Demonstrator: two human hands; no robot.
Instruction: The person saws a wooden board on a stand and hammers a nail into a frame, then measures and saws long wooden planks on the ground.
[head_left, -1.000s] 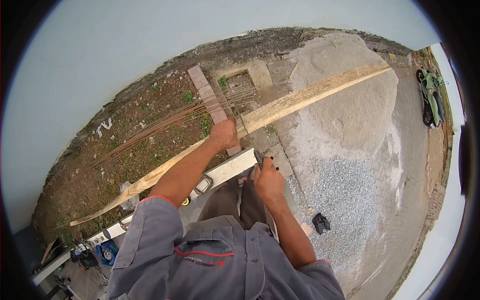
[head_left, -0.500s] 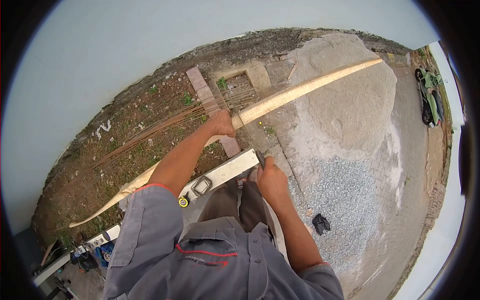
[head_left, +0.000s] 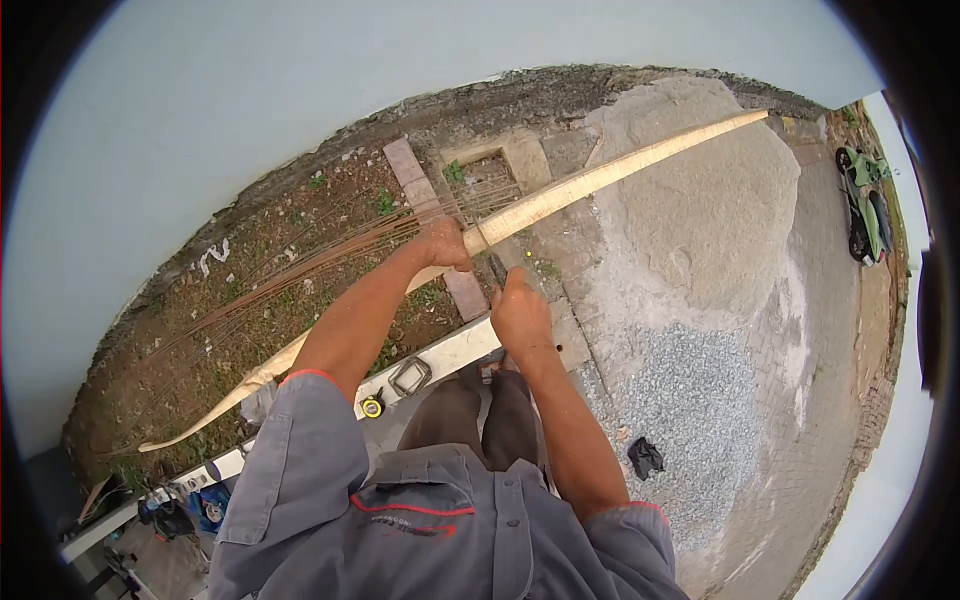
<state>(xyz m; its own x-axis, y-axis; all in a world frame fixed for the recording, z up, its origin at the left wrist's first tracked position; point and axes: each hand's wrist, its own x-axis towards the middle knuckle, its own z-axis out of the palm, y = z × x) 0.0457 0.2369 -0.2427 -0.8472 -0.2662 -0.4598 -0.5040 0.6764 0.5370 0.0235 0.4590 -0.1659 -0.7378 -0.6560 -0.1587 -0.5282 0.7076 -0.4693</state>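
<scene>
A long pale wooden plank point(head_left: 600, 180) crosses the view diagonally, from lower left to upper right. My left hand point(head_left: 443, 246) is wrapped round it near its middle. Just below and to the right, my right hand point(head_left: 522, 312) is closed on a dark tool point(head_left: 497, 268), whose upper end is close to the plank's lower edge. The tool's exact kind cannot be made out. Below my hands a white beam point(head_left: 460, 350) bears a metal frame-shaped clamp point(head_left: 411, 376) and a yellow tape measure point(head_left: 373, 404).
Thin rusty rods point(head_left: 330, 250) lie on the soil beyond the plank. A sand pile point(head_left: 700, 220) and grey gravel point(head_left: 695, 390) with a black plastic bag point(head_left: 645, 457) are on the right. A green motorcycle point(head_left: 866, 205) stands at far right; a wall point(head_left: 250, 90) runs behind.
My right hand has moved up and left with the dark tool, from the white beam's end to the plank beside my left hand. My left hand keeps its hold.
</scene>
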